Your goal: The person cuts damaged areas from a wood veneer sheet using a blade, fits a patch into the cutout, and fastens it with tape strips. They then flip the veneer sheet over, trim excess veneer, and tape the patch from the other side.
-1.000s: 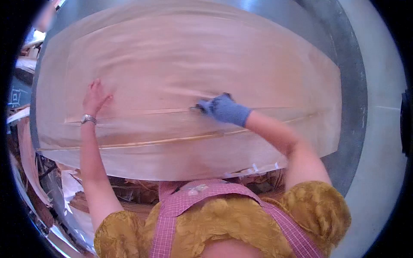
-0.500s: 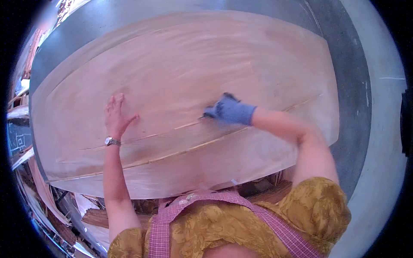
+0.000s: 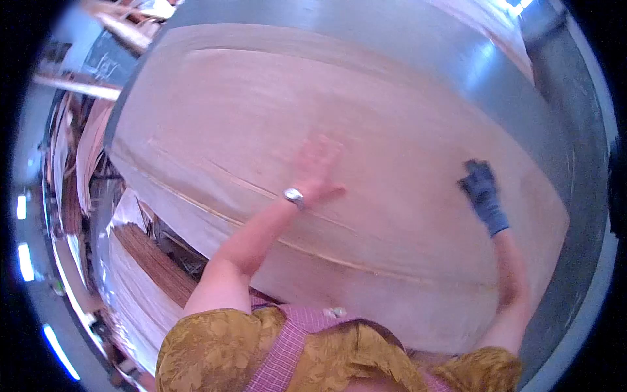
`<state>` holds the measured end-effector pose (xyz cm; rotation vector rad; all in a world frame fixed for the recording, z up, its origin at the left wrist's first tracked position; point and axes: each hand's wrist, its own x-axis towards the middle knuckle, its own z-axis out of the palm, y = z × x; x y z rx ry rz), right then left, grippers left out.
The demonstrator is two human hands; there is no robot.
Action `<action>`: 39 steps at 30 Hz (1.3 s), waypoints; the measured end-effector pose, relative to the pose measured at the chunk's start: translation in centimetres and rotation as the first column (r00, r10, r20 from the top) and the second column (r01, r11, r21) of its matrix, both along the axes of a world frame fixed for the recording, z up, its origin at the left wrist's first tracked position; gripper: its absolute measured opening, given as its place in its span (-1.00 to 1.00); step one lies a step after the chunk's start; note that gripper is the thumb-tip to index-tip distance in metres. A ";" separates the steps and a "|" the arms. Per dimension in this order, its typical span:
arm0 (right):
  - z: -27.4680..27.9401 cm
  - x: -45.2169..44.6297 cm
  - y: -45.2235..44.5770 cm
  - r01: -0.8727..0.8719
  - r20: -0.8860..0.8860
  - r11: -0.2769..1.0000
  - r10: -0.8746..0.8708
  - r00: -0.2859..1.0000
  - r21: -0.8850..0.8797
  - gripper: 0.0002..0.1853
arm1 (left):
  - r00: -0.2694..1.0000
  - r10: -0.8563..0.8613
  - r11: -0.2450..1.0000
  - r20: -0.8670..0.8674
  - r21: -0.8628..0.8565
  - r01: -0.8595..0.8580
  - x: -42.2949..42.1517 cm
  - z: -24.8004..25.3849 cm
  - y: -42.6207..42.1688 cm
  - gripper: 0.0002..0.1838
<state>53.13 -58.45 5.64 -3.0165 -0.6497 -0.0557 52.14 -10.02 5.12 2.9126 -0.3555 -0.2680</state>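
Observation:
A large, thin, pale pinkish-brown wood veneer sheet [image 3: 392, 130] lies spread out before me, with narrow splits and raised seams along its near part. My left hand [image 3: 318, 163], bare and slightly blurred, rests on the middle of the sheet with its fingers spread; a wristwatch [image 3: 294, 195] sits on that wrist. On the right part of the sheet is my right hand [image 3: 482, 193] in a blue-grey glove with dark fingertips. Its fingers look curled together, and whatever may be inside them is hidden.
Grey table surface [image 3: 418, 46] borders the sheet at the back and right. Below the near left edge lie stacked brown veneer strips [image 3: 153, 261] and pale sheets. More wood pieces [image 3: 124, 26] are at the far left.
The view has swung to the left. My gloved right hand has moved away from the split to the sheet's right side. My left hand has shifted right along the sheet, still spread.

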 end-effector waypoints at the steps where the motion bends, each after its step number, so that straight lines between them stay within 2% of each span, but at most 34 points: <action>1: 1.8 0.6 7.9 -0.217 0.054 0.975 0.214 0.975 0.044 -0.77 | 1.000 -0.021 1.000 0.012 0.003 0.021 -0.4 1.0 0.7 0.04; 2: 3.4 -0.1 14.2 -0.306 0.010 0.952 0.306 0.952 -0.020 -0.77 | 0.992 -0.116 0.993 -0.054 -0.029 0.115 0.6 1.6 2.4 -0.07; 4: 3.6 -0.3 21.3 -0.392 0.003 0.919 0.393 0.920 -0.029 -0.82 | 0.922 -0.335 0.941 -0.193 -0.125 0.316 4.3 1.8 7.0 -0.27; 5: 2.7 2.2 21.1 -0.356 -0.023 0.934 0.356 0.934 -0.005 -0.82 | 0.981 -0.194 0.948 0.002 -0.257 0.188 9.0 -2.0 9.3 -0.31; 6: 3.2 2.2 21.8 -0.314 -0.053 0.950 0.314 0.948 0.011 -0.81 | 0.985 -0.016 0.908 0.171 -0.410 0.085 11.8 -6.3 14.3 -0.36; 7: 3.5 2.8 22.8 -0.274 -0.076 0.961 0.275 0.958 0.027 -0.81 | 0.954 0.076 0.950 0.291 -0.311 0.019 14.8 -8.3 19.7 -0.35; 8: 4.2 3.9 24.2 -0.228 -0.212 0.972 0.211 0.954 -0.060 -0.81 | 0.900 0.152 0.973 0.410 -0.222 -0.063 17.6 -9.7 25.2 -0.35; 9: 4.6 5.0 27.4 -0.183 -0.341 0.972 0.123 0.932 -0.150 -0.81 | 0.941 0.262 0.945 0.213 -0.254 -0.205 19.3 -6.8 32.1 -0.29; 10: 5.2 5.9 29.6 -0.141 -0.448 0.960 0.018 0.894 -0.243 -0.80 | 0.906 0.285 0.953 0.313 -0.190 -0.235 21.1 -8.2 37.4 -0.24; 11: 5.3 8.0 33.2 -0.177 -0.399 0.959 0.077 0.914 -0.220 -0.80 | 0.858 0.305 0.952 0.413 -0.132 -0.276 22.9 -9.5 42.3 -0.20; 13: 3.7 14.5 43.5 -0.202 -0.333 0.958 0.126 0.934 -0.202 -0.78 | 0.889 0.333 0.943 0.316 -0.136 -0.305 26.2 -9.3 50.4 -0.05; 14: 3.1 17.5 48.8 -0.380 -0.233 0.904 0.334 0.913 -0.196 -0.74 | 0.902 0.334 0.942 0.272 -0.130 -0.310 26.9 -9.0 52.2 0.03; 15: 1.4 21.1 54.6 -0.453 -0.096 0.879 0.443 0.891 -0.151 -0.71 | 0.907 0.331 0.942 0.261 -0.149 -0.301 27.5 -8.1 53.4 0.09; 16: 0.8 24.8 61.8 -0.391 -0.138 0.917 0.379 0.915 -0.074 -0.72 | 0.911 0.330 0.941 0.249 -0.168 -0.295 27.7 -6.9 54.6 0.16; 17: 0.0 27.3 67.4 -0.485 0.058 0.873 0.482 0.874 0.055 -0.76 | 0.915 0.325 0.941 0.238 -0.182 -0.287 27.5 -6.0 55.2 0.23; 18: -1.3 30.3 73.1 -0.468 -0.039 0.875 0.475 0.879 0.123 -0.80 | 0.921 0.324 0.942 0.216 -0.164 -0.293 27.5 -5.1 55.6 0.27; 20: -4.6 34.7 82.6 -0.557 0.062 0.819 0.554 0.830 0.137 -0.83 | 0.936 0.308 0.949 0.172 -0.126 -0.289 28.1 -3.7 56.3 0.37; 22: -3.1 35.5 88.6 -0.576 -0.056 0.817 0.576 0.816 0.018 -0.82 | 0.872 0.197 0.980 0.448 -0.112 -0.164 28.3 -3.3 56.4 0.41; 23: -3.4 35.8 90.9 -0.638 -0.154 0.768 0.625 0.765 -0.049 -0.78 | 0.809 0.132 0.991 0.573 -0.097 -0.093 28.5 -3.3 56.2 0.43; 24: -3.9 36.2 92.0 -0.693 -0.260 0.713 0.652 0.712 -0.106 -0.74 | 0.883 0.165 0.981 0.440 -0.167 -0.100 28.7 -3.6 56.1 0.43; 26: -4.2 35.6 91.8 -0.636 -0.323 0.714 0.552 0.769 -0.294 -0.75 | 0.972 0.187 0.946 0.140 -0.293 -0.139 28.9 -4.8 55.5 0.43; 27: -4.5 35.3 90.9 -0.612 -0.357 0.692 0.500 0.789 -0.383 -0.75 | 0.978 0.194 0.950 0.080 -0.262 -0.168 29.0 -4.7 55.2 0.40; 28: -5.2 35.3 88.5 -0.554 -0.249 0.751 0.495 0.833 -0.359 -0.73 | 0.979 0.205 0.954 0.016 -0.227 -0.196 29.2 -4.1 55.3 0.37; 29: -4.9 34.9 84.6 -0.499 -0.227 0.834 0.452 0.862 -0.234 -0.76 | 0.974 0.222 0.956 -0.043 -0.186 -0.226 29.3 -4.0 55.2 0.34; 30: -4.0 34.3 79.9 -0.436 -0.204 0.894 0.410 0.889 -0.102 -0.76 | 0.978 0.208 0.964 0.009 -0.174 -0.203 29.2 -4.5 55.4 0.31; 32: -3.7 33.0 69.6 -0.322 -0.226 0.940 0.292 0.929 -0.113 -0.72 | 0.978 0.170 0.979 0.120 -0.137 -0.153 29.1 -5.1 55.5 0.25; 34: -2.9 29.2 59.2 -0.138 -0.235 0.944 0.068 0.970 -0.299 -0.68 | 0.986 0.157 0.980 0.051 -0.132 -0.150 28.9 -3.8 55.0 0.14; 35: 0.1 26.5 56.0 -0.041 -0.278 0.941 -0.057 0.959 -0.337 -0.71 | 0.989 0.147 0.981 0.023 -0.129 -0.143 28.3 -2.4 54.9 0.08; 36: 1.6 24.6 53.7 0.055 -0.320 0.928 -0.182 0.930 -0.369 -0.72 | 0.988 0.116 0.993 0.106 -0.033 -0.113 28.9 -3.8 54.9 0.01; 38: -0.1 23.3 49.8 0.067 -0.270 0.972 -0.128 0.954 -0.223 -0.68 | 0.964 0.028 0.985 0.263 0.158 -0.071 30.4 -8.7 53.0 -0.13; 39: -0.6 22.3 48.1 0.070 -0.234 0.986 -0.104 0.967 -0.148 -0.65 | 0.905 -0.037 0.992 0.424 0.122 -0.017 30.0 -9.1 48.7 -0.21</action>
